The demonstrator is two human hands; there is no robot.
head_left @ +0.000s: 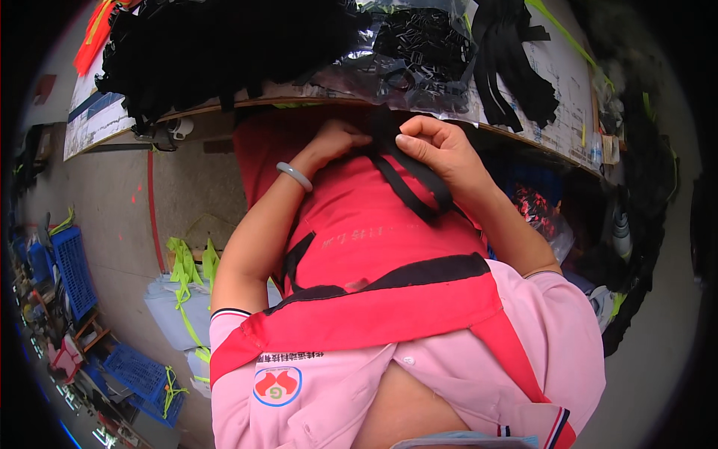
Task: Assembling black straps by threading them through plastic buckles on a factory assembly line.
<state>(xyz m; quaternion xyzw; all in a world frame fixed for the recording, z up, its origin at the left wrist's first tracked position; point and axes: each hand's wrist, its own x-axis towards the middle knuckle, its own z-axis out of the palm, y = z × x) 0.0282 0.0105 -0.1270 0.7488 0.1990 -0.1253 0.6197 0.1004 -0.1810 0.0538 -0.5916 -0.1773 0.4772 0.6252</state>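
Note:
A black webbing strap (407, 196) loops down over the red apron (348, 209) on my lap. My right hand (443, 150) pinches the strap between thumb and forefinger, close to the table edge. Just left of it, my left hand (336, 144) is closed, its fingertips gripping the strap's other side. Part of the strap rises between both hands and blends into the dark under the table edge, so its end cannot be made out. A pale bangle (294, 176) circles my left wrist.
On the table (538, 75) ahead lie a large heap of black straps (217, 56), a clear plastic bag of black buckles (422, 41) and a bundle of black strips (516, 67). Blue crates (75, 269) stand on the left floor, near folded pale cloth (168, 307) with lime ties.

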